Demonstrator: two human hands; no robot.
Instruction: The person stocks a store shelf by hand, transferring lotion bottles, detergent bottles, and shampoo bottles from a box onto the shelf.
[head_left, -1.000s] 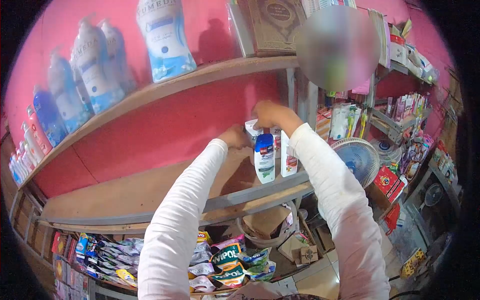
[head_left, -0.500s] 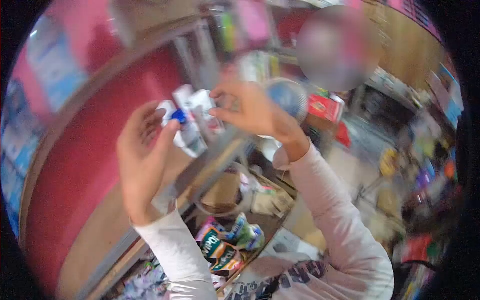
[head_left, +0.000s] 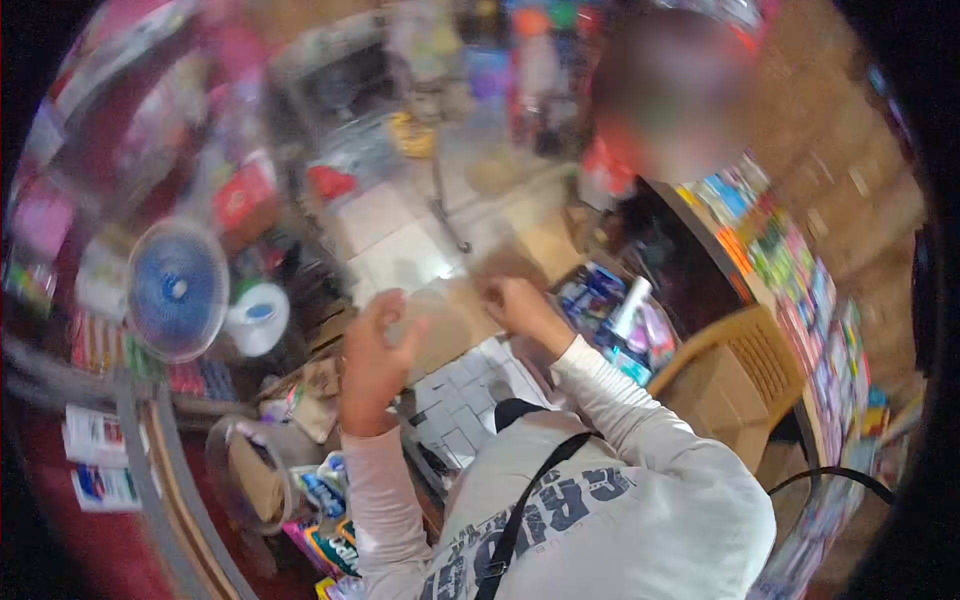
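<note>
My left hand (head_left: pixel 378 360) is raised in front of my chest, thumb and fingers apart and curved, with nothing visible between them. A short distance to its right is my right hand (head_left: pixel 527 315), its fingers curled in; I see nothing in them, though the hand is a little blurred. Beneath and between both hands is a brown cardboard surface (head_left: pixel 440 325), with a stack of small white boxes (head_left: pixel 475 390) just below it. Far to the left, two white packets, an upper one (head_left: pixel 93 436) and a lower one (head_left: pixel 105 489), lie on the red surface, away from both hands.
A round blue fan (head_left: pixel 177 288) stands at left, beside a white round object (head_left: pixel 258 318). Below them is a clear plastic tub (head_left: pixel 225 470). To the right are a yellow plastic chair (head_left: pixel 755 350) and a counter edge with colourful packets (head_left: pixel 800 290). A person with a blurred head is at upper right.
My view has swung to the right, away from the red surface. Both hands have left the white packets, which now lie at far left. My right hand's fingers have curled in.
</note>
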